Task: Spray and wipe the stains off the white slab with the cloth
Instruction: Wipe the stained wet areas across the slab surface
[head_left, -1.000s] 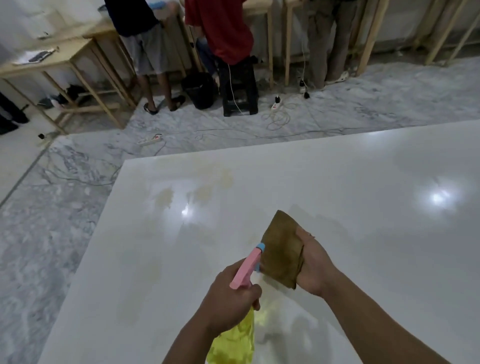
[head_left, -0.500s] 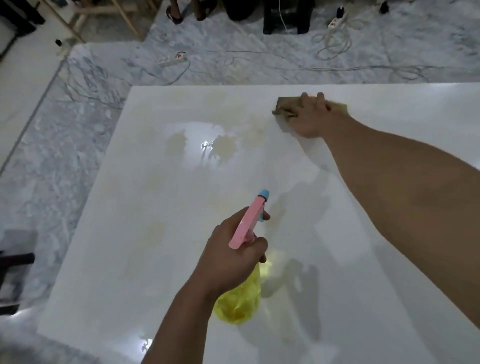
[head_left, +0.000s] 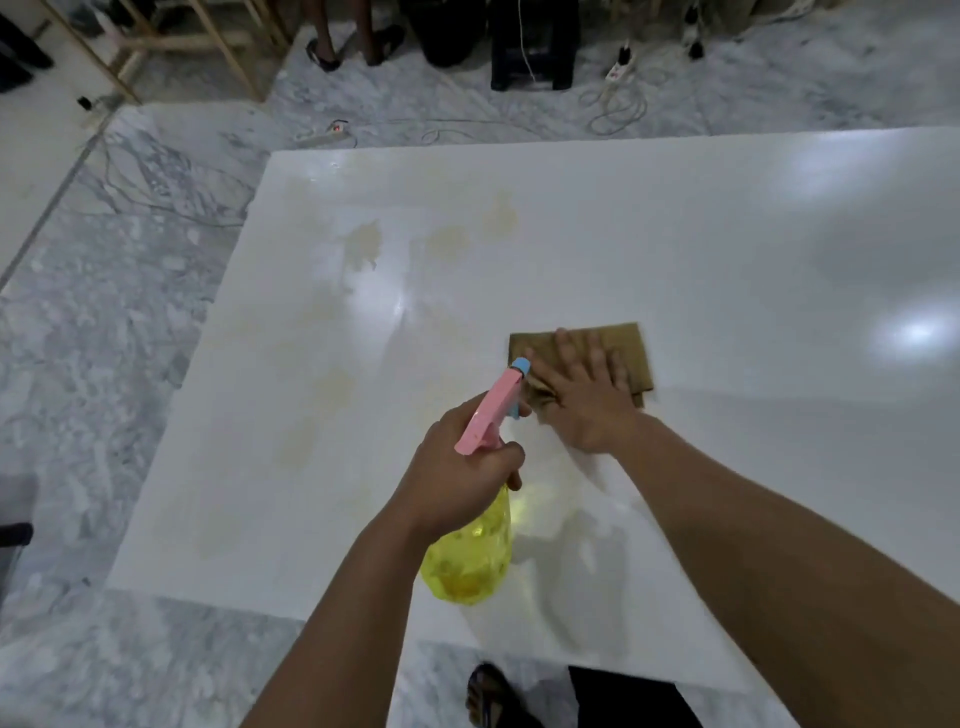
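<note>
Head view only. My right hand (head_left: 584, 397) lies flat on the cloth (head_left: 626, 353), fingers straight and spread, pressing it onto the white slab (head_left: 727, 249). The cloth is a folded brown rectangle, long axis running left-right across the slab, its far and right edges showing past my fingers.

My left hand (head_left: 457, 483) has its fingers curled round the neck of the spray bottle (head_left: 470, 564) — pink trigger head, blue nozzle, yellow body hanging below my fist. The nozzle sits just beside the cloth's near-left corner and points away from me; I can't tell whether a finger is actually on the trigger.

The relation that matters: the stains (head_left: 363, 244) — yellowish patches — all lie left of the cloth. One group sits far-left of it, towards the slab's far edge; fainter smears sit straight left and near-left of it, towards the slab's left edge. Slab to the right of the cloth looks clean, just glare.

My read: next stroke goes left from the cloth. Right hand is on the cloth, so it does the sweep; the bottle is nearer the stains and well placed for spraying them first.
</note>
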